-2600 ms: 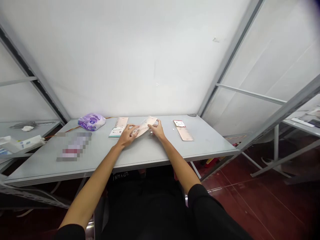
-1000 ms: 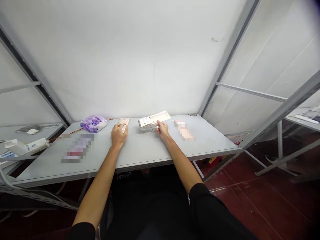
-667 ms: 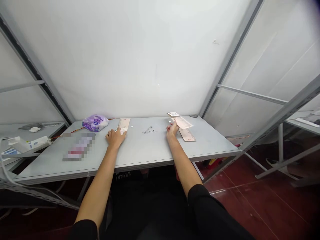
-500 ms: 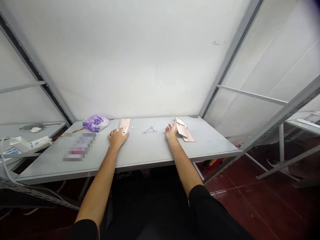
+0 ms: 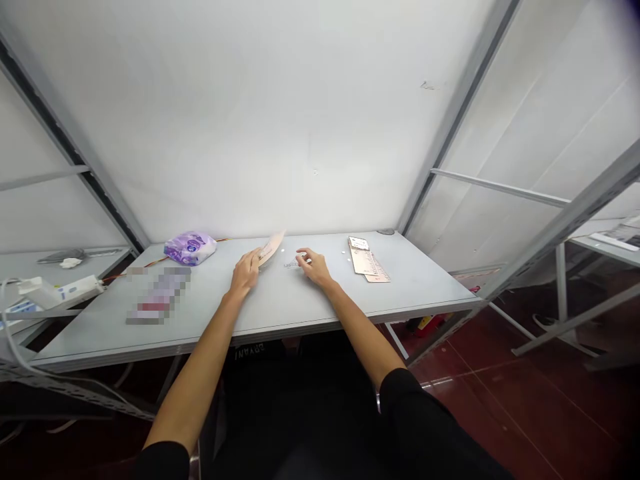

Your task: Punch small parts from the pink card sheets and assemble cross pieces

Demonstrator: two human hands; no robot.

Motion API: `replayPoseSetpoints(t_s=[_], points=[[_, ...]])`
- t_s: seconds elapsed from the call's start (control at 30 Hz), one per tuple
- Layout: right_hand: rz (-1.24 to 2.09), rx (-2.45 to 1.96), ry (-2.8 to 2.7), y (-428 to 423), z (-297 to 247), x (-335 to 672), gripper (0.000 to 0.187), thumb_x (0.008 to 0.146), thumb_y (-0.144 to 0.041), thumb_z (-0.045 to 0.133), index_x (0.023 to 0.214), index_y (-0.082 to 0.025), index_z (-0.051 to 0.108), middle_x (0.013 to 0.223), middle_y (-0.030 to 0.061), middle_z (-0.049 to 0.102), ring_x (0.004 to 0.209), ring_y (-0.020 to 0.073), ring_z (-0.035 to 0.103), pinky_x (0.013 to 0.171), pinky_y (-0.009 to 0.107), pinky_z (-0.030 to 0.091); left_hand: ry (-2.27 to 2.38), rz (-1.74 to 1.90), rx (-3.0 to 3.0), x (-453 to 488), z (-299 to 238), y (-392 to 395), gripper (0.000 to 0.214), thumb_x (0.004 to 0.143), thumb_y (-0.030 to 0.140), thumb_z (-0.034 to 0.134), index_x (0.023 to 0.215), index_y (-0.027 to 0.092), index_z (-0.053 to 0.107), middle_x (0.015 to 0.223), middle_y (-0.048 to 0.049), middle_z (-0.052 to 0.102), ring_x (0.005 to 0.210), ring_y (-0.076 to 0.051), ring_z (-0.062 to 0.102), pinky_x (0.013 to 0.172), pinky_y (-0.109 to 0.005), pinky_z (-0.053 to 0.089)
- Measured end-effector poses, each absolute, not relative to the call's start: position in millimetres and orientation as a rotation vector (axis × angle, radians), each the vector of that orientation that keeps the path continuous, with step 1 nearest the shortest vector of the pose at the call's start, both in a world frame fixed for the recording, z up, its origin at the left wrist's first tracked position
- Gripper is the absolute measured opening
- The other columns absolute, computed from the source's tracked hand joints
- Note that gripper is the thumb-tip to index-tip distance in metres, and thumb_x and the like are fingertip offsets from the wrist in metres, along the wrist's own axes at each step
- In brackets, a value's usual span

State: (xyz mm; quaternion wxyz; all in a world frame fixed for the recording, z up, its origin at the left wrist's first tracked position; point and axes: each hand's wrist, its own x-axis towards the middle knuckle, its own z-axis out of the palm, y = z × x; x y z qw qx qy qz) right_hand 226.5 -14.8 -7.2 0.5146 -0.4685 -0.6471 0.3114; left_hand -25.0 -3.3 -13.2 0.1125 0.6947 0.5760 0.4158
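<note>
My left hand (image 5: 246,272) is closed on the edge of a pale pink printed card (image 5: 271,247), which is tilted up off the desk. Near the middle of the desk lies a clear set square (image 5: 291,265), partly covered by my right hand (image 5: 315,266). The fingers of that hand are bent and apart over the set square, with nothing visibly gripped. To the right, a few more pale pink printed cards (image 5: 363,261) lie overlapping on the desk.
A purple-and-white plastic pack (image 5: 190,248) stands at the back left of the grey desk (image 5: 290,310). In front of it lies a blurred-out flat item (image 5: 159,295). Small white bits dot the desktop. A white wall (image 5: 260,133) and metal posts close off the back.
My left hand has lifted the pink card off the desk and moved right with it. My right hand has left the cards on the right and come over to the set square.
</note>
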Motion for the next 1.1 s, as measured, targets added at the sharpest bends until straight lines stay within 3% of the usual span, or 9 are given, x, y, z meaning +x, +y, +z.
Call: replayPoseSetpoints(t_s=[0.13, 0.23, 0.37, 0.57, 0.67, 0.9, 1.1], points=[[0.764, -1.084, -1.474, -19.3, -3.8, 228.5, 0.047, 0.090, -0.045, 0.065, 0.133, -0.027, 0.059, 0.080, -0.0039, 0.072, 0.042, 0.0090, 0.050, 0.051, 0.023, 0.045, 1.481, 1.257, 2.195, -17.7, -12.9, -7.2, 0.054, 0.104, 0.038, 0.026, 0.143, 0.024, 0.061, 0.146, -0.0074, 0.058, 0.139, -0.024, 0.050, 0.119, -0.043, 0.039], [0.815, -1.040, -1.409, -16.8, -3.6, 229.5, 0.060, 0.090, -0.047, 0.064, 0.145, -0.028, 0.046, 0.086, -0.0035, 0.074, 0.040, 0.0085, 0.051, 0.052, 0.024, 0.048, 1.380, 1.140, 2.331, -10.2, -13.2, -11.5, 0.054, 0.104, 0.041, 0.029, 0.146, 0.024, 0.059, 0.149, -0.0098, 0.051, 0.131, -0.026, 0.056, 0.116, -0.044, 0.042], [0.881, -1.120, -1.341, -10.1, -8.2, 227.7, 0.076, 0.081, -0.039, 0.073, 0.148, -0.027, 0.041, 0.086, -0.0044, 0.072, 0.041, 0.0088, 0.054, 0.049, 0.023, 0.047, 1.301, 1.061, 2.446, -2.8, -14.0, -17.4, 0.052, 0.103, 0.040, 0.035, 0.147, 0.027, 0.058, 0.148, -0.0109, 0.046, 0.118, -0.025, 0.061, 0.109, -0.044, 0.048], [0.920, -1.226, -1.299, -5.7, -10.1, 227.5, 0.089, 0.073, -0.025, 0.075, 0.154, -0.023, 0.038, 0.058, -0.0095, 0.060, 0.037, 0.0137, 0.052, 0.043, 0.024, 0.044, 1.156, 1.077, 2.586, 1.9, -14.0, -21.6, 0.050, 0.101, 0.038, 0.038, 0.144, 0.024, 0.061, 0.144, -0.0126, 0.045, 0.117, -0.025, 0.058, 0.111, -0.045, 0.047], [0.923, -1.227, -1.288, -6.0, -8.8, 229.0, 0.092, 0.067, -0.022, 0.078, 0.152, -0.024, 0.042, 0.056, -0.0107, 0.058, 0.038, 0.0138, 0.052, 0.042, 0.024, 0.044, 1.161, 1.073, 2.578, 3.8, -12.7, -23.1, 0.050, 0.101, 0.038, 0.039, 0.142, 0.024, 0.063, 0.145, -0.0126, 0.045, 0.116, -0.025, 0.058, 0.110, -0.045, 0.048], [0.948, -1.213, -1.301, -3.5, -8.7, 229.6, 0.080, 0.065, -0.018, 0.071, 0.143, -0.028, 0.052, 0.059, -0.0120, 0.060, 0.042, 0.0108, 0.052, 0.045, 0.020, 0.044, 1.272, 1.161, 2.505, -2.2, -5.7, -23.6, 0.046, 0.099, 0.039, 0.042, 0.133, 0.023, 0.068, 0.142, -0.0120, 0.047, 0.118, -0.026, 0.057, 0.106, -0.044, 0.050], [0.818, -1.192, -1.216, 2.6, -10.3, 239.2, 0.035, 0.075, -0.024, 0.056, 0.106, -0.022, 0.072, 0.071, -0.0030, 0.070, 0.049, 0.0097, 0.057, 0.046, 0.019, 0.042, 1.484, 1.357, 2.344, -13.9, -3.1, -18.6, 0.040, 0.095, 0.042, 0.049, 0.119, 0.023, 0.074, 0.138, -0.0107, 0.049, 0.112, -0.026, 0.057, 0.103, -0.043, 0.051]])
